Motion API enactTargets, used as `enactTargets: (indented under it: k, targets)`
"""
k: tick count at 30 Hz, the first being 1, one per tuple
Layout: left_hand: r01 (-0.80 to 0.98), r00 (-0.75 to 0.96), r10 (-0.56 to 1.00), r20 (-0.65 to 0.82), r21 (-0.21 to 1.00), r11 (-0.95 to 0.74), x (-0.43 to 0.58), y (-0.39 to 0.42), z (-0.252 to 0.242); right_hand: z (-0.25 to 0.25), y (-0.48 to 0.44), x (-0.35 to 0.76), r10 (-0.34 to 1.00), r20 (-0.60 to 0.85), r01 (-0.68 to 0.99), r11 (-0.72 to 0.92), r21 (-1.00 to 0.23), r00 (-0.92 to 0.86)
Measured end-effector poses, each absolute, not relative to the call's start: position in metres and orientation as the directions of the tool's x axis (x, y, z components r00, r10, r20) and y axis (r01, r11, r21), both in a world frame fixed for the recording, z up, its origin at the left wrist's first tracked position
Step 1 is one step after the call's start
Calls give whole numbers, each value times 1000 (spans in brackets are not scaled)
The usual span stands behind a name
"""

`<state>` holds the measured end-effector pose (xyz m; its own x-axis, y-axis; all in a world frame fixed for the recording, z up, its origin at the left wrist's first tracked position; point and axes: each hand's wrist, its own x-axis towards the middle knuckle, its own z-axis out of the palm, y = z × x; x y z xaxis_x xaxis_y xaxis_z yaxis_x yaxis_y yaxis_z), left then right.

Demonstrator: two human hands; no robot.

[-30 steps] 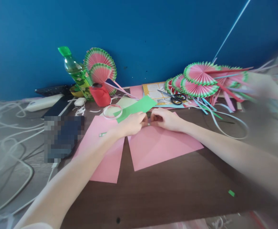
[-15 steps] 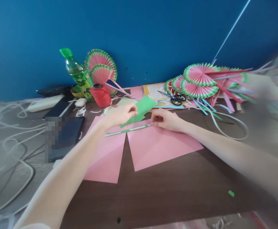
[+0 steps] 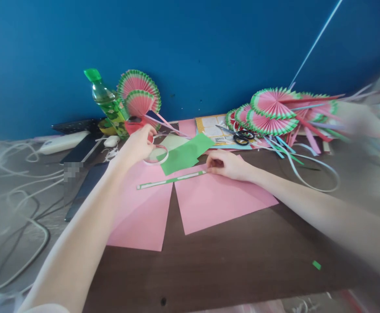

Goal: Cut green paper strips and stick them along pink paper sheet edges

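My right hand (image 3: 227, 165) is closed, its fingertips pinching the right end of a narrow green paper strip (image 3: 181, 177) with white stretches along it. The strip crosses two pink paper sheets (image 3: 216, 200) lying on the dark table. My left hand (image 3: 137, 145) is raised at the far left, its fingers curled together; what they grip, if anything, is hidden. Just beside that hand is a white tape roll (image 3: 166, 157), seen as a tilted ring. Green paper pieces (image 3: 185, 155) lie between the hands, beyond the strip. A red item (image 3: 133, 126) is partly covered by my left hand.
A green-capped bottle (image 3: 107, 100) and pink-green pleated paper fans (image 3: 139, 87) stand at the back left. More fans (image 3: 272, 111) are heaped at the back right, near black scissors (image 3: 242, 137). White cables (image 3: 43, 230) tangle on the left. A green scrap (image 3: 316, 265) lies front right.
My left hand has moved left and back, away from the green paper pieces, which now lie lower. The strip's left end and the tape roll show more fully. My right hand stays in place.
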<state>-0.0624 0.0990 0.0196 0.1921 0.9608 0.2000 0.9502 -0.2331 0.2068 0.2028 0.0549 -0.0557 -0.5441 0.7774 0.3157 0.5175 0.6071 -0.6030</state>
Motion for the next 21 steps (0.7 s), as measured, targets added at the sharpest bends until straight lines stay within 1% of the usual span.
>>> enactTargets:
  k: [3, 4, 6, 8, 11, 12, 14, 16, 17, 19, 21]
  targets:
    - [970, 110, 958, 265, 180, -162, -61, 96, 22, -56, 55, 203, 781, 307, 530, 604, -596, -544]
    - [973, 115, 956, 269, 164, -163, -60, 96, 23, -56, 55, 203, 782, 306, 533, 603, -594, -543]
    - [965, 172, 943, 284, 143, -219, -59, 95, 24, -56, 54, 202, 784, 308, 540, 603, -588, -540]
    - [950, 200, 930, 307, 173, -261, -58, 95, 24, -55, 53, 202, 784, 311, 547, 605, -579, -537]
    - [944, 115, 945, 308, 263, -201, -54, 93, 24, -54, 51, 202, 777, 329, 550, 618, -562, -537]
    - [938, 117, 948, 296, 279, -203, -51, 92, 24, -54, 50, 202, 766, 343, 545, 633, -550, -543]
    - [910, 221, 934, 281, 286, -301, -43, 88, 23, -54, 49, 203, 737, 371, 532, 669, -519, -566]
    - [843, 384, 889, 248, 299, -447, -31, 82, 20, -54, 48, 203, 712, 382, 519, 696, -497, -589]
    - [810, 439, 875, 205, 332, -484, -24, 77, 17, -54, 48, 203, 707, 381, 515, 700, -495, -595]
    - [804, 463, 886, 30, 407, -434, -11, 67, 11, -54, 49, 203, 711, 368, 514, 695, -503, -599]
    - [755, 537, 843, -28, 462, -465, 0, 58, 2, -54, 50, 203, 719, 355, 520, 685, -510, -598]
